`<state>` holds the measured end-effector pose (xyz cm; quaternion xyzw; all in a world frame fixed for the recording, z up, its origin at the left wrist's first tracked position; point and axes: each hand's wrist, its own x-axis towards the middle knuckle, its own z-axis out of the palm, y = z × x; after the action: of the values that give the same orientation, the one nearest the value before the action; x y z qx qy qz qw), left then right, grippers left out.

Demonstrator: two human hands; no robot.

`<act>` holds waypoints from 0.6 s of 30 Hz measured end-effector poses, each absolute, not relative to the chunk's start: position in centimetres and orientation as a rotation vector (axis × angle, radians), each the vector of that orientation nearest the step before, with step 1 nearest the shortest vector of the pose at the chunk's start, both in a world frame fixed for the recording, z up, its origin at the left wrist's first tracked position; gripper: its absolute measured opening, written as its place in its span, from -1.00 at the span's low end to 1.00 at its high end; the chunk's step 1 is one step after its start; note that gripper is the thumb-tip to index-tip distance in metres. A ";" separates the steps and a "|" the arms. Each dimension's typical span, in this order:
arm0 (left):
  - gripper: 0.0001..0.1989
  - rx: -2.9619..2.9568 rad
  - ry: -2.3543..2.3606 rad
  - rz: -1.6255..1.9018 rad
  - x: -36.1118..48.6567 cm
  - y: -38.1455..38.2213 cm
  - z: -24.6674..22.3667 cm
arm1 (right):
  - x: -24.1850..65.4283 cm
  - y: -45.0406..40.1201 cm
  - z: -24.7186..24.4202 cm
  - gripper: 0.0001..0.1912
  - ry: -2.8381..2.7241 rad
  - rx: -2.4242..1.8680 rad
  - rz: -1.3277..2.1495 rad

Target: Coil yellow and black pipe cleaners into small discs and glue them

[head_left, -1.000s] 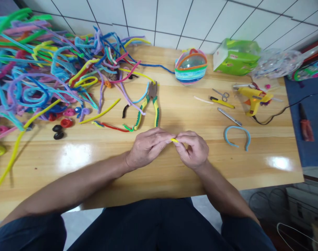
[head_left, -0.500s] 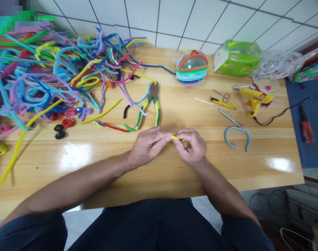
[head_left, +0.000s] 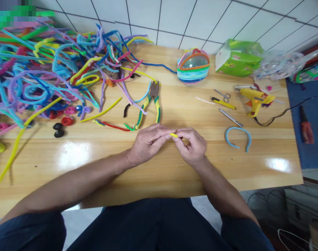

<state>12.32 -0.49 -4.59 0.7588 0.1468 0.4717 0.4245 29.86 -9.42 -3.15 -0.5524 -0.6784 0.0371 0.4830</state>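
Between my fingertips is a short yellow piece of pipe cleaner [head_left: 174, 135], mostly covered by the fingers. My left hand [head_left: 150, 143] pinches its left end, and my right hand [head_left: 190, 144] pinches the other end, so both are closed on it. Just beyond my left hand lie pliers [head_left: 154, 92] with green and yellow handles, jaws pointing away from me. A red pipe cleaner [head_left: 115, 127] with a green bent one at its end lies left of the pliers' handles. Further left rests a yellow pipe cleaner [head_left: 103, 111].
A heap of coloured pipe cleaners [head_left: 44, 66] fills the back left. A striped round ornament [head_left: 192, 71] stands at the back, beside a green packet [head_left: 239, 57]. To the right lie a yellow cutter [head_left: 224, 103], scissors [head_left: 224, 94], a yellow glue gun [head_left: 255, 101] and a blue curved pipe cleaner [head_left: 238, 129].
Both hands stay in nearly the same place, still pinching the yellow piece, which has tilted slightly. The whole view has shifted a little.
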 end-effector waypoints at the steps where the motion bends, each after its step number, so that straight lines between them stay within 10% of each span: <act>1: -0.75 1.890 0.374 1.174 12.3 -0.5 -4.6 | 29.9 -9.4 -3.2 -0.82 -1.657 -1.352 0.090; 18: -0.89 1.791 0.363 1.168 12.4 -0.3 -5.0 | 29.8 -9.3 -3.0 -0.84 -1.628 -1.345 0.125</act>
<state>12.38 -0.34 -5.01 0.7299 0.1479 0.4761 0.4676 29.82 -9.26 -3.03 -0.5540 -0.6705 0.0514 0.4908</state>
